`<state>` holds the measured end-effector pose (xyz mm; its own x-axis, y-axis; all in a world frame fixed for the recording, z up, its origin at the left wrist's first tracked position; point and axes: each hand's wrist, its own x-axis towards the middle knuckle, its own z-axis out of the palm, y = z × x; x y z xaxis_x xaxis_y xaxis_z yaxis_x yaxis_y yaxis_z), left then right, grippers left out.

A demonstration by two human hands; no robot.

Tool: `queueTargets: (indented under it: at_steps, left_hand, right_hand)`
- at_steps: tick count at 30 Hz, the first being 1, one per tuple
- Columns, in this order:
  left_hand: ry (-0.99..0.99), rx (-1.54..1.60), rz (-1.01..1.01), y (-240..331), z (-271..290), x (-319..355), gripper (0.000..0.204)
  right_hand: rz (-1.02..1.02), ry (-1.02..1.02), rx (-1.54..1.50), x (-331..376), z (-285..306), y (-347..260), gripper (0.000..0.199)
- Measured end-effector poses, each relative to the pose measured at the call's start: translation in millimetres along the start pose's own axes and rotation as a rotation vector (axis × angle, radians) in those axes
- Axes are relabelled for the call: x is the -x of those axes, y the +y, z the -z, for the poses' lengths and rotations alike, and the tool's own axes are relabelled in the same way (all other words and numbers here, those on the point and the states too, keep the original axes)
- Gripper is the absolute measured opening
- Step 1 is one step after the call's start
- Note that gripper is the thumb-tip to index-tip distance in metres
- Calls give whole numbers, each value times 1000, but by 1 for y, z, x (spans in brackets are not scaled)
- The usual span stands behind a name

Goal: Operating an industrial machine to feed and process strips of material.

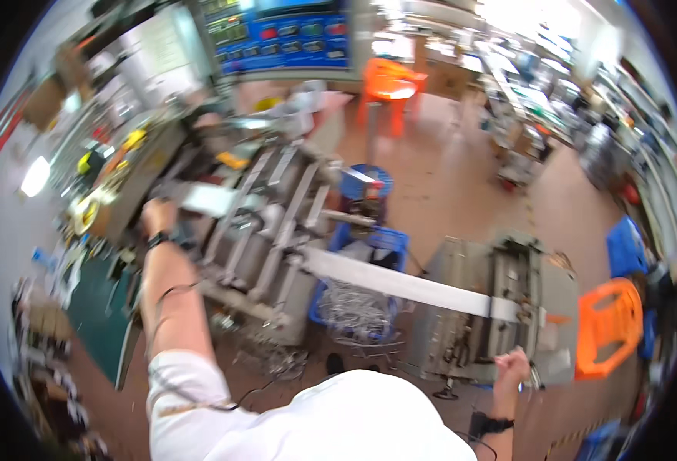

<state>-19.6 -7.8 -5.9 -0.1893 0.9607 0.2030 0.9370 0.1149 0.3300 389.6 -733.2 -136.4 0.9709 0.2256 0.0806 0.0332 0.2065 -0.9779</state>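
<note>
My left arm stretches forward to the roller machine (265, 223) on the left. At its far-left side, my left hand (158, 216) touches or nearly touches a dark part; blur hides its fingers. Beside that hand lies a flat white sheet (209, 199). A long white strip (408, 284) spans from the rollers to the second machine (469, 330) on the right. My right hand (512, 366) is raised beside that machine's near edge, fingers loosely curled, with nothing visible in them. A small lever (536, 376) stands just right of it.
Beneath the strip stands a blue crate (315, 307) with a heap of clear scrap strips (356, 310). More scrap (277, 359) lies on the floor. Orange chairs stand right (609, 329) and at the back (388, 81). A blue control panel (281, 38) rises at the far side.
</note>
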Motion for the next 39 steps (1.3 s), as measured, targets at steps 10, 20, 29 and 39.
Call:
queueTargets:
  at_steps: [10,20,29,39]
  left_hand:
    - [-14,641,-199,-48,-81,-112,23]
    - [-66,620,-191,-57,-85,-128,17]
    - [-114,468,-256,-23,-64,-118,40]
    - [-36,39,-765,-60,-102,-205,37]
  right_hand:
    - [298,71,1012,-4,31,41,23]
    - [322,-66,1225,-17,38,63,24]
    - [649,-150,1479,-25,44,83,28]
    - [598,-208,1508,-33,43,84,26]
